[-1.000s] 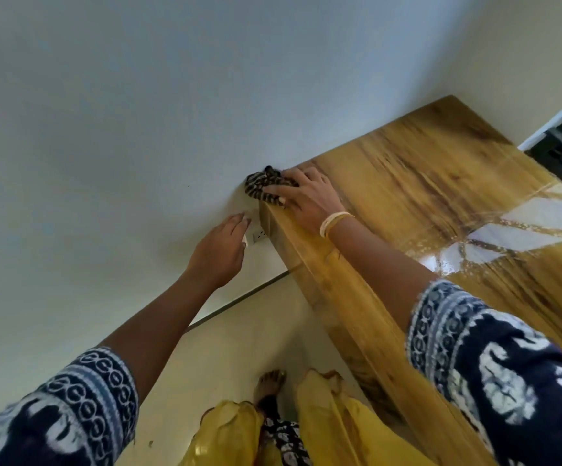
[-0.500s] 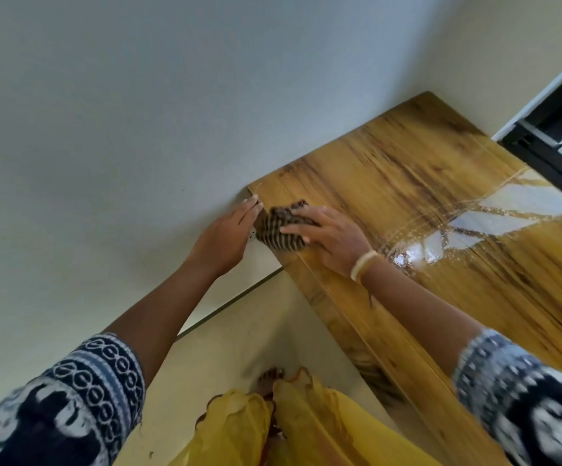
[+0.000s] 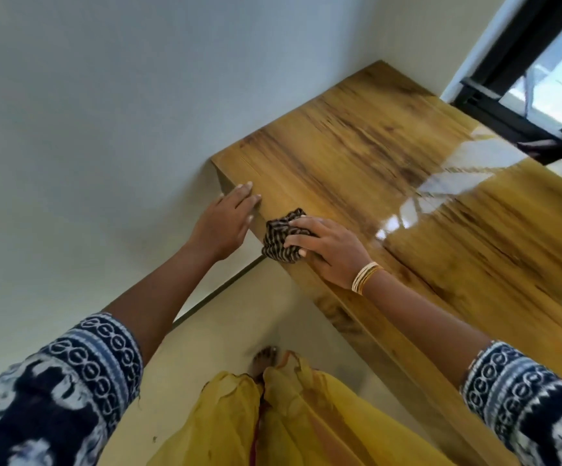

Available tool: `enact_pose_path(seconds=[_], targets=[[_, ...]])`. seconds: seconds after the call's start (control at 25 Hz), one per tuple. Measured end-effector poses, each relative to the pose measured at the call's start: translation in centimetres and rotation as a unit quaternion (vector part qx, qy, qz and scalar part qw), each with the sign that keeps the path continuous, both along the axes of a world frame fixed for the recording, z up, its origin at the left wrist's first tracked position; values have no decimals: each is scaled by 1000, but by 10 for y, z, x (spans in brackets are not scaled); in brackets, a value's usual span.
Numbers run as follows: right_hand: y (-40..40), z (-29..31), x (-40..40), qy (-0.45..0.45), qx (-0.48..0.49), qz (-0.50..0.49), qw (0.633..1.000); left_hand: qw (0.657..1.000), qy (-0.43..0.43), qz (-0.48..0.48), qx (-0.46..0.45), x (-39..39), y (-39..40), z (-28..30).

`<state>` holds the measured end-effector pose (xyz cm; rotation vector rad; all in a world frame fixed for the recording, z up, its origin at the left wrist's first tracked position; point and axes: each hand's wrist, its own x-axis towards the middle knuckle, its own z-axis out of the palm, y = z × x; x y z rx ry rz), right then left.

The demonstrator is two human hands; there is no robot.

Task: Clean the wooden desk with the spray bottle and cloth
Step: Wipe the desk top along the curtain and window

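The worktop (image 3: 357, 156) looks like streaked, honey-brown wood grain under a smooth, glossy finish that mirrors the window light in bright patches, and its front edge shows the same grain. The cloth (image 3: 281, 242) bunched under the right hand (image 3: 331, 252) is soft woven fabric in a dark and pale stripe, matt and crumpled. The wall (image 3: 105, 112) is matt and plain, the bangles (image 3: 365, 277) shine like metal, and the sleeves (image 3: 81, 378) are matt printed fabric.
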<state>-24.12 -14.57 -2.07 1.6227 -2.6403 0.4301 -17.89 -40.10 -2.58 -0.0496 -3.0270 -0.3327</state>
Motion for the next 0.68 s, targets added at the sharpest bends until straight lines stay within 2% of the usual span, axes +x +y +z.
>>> enact_pose_path(seconds=[0.16,0.32,0.44,0.56,0.68], targets=[[82,-4,56,-49,-54,-75,995,999,18,-16,46,29,92,-7],[157,0,115,-106,-125,-174,971,995,34,-6,89,78,174,-9],[218,2,157,-92,-132,-212,964,993,26,-66,100,105,227,-6],[271,3,185,-78,-126,-258,955,987,-73,-86,111,108,277,7],[313,4,210,-72,-123,-298,944,976,-199,-90,11,103,314,19]])
